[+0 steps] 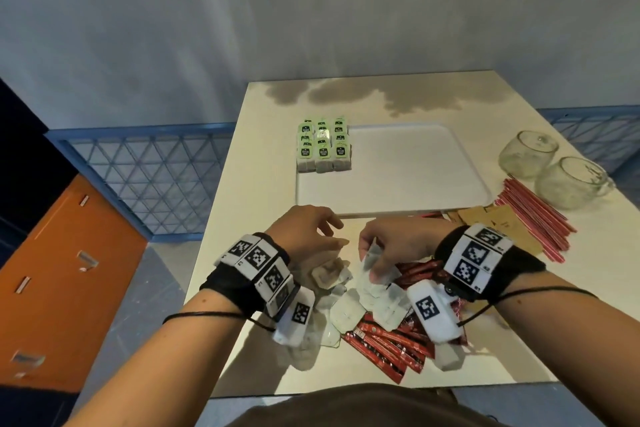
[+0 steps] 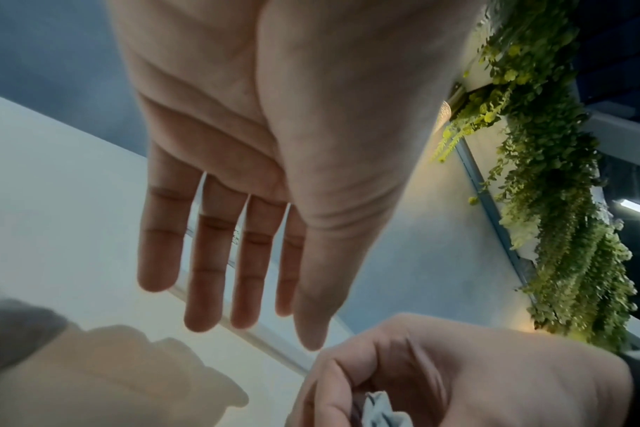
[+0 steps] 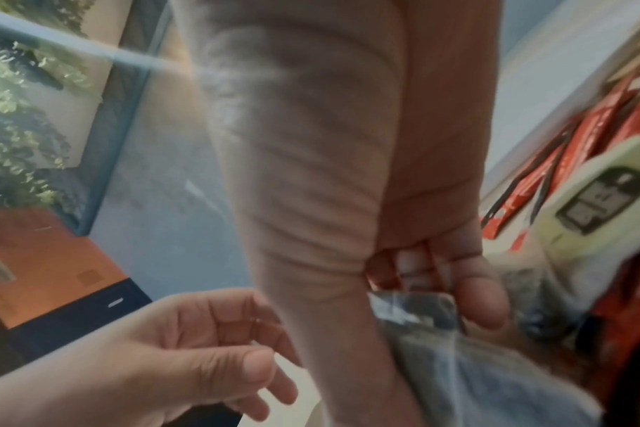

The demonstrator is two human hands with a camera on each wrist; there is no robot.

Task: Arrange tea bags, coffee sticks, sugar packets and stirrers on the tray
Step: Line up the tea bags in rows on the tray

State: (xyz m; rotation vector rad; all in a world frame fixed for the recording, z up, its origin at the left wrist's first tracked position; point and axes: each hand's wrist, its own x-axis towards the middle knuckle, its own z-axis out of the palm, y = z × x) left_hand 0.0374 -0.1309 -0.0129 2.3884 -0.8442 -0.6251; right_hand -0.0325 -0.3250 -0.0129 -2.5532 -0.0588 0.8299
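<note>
A white tray [image 1: 408,177] lies mid-table with green-labelled tea bags [image 1: 323,146] in neat rows at its far left corner. A loose heap of pale tea bags [image 1: 349,308] and red coffee sticks [image 1: 388,347] sits at the near edge. My right hand [image 1: 375,253] hovers over the heap and pinches a pale tea bag [image 3: 417,312] between thumb and fingers. My left hand [image 1: 325,236] hangs beside it with fingers straight and relaxed [image 2: 205,289], holding nothing. Brown sugar packets [image 1: 491,222] and red stirrers [image 1: 533,218] lie right of the tray.
Two glass mugs [image 1: 554,166] stand at the table's right edge behind the stirrers. A blue lattice railing [image 1: 145,177] and an orange cabinet [image 1: 65,277] are to the left. A grey wall backs the table.
</note>
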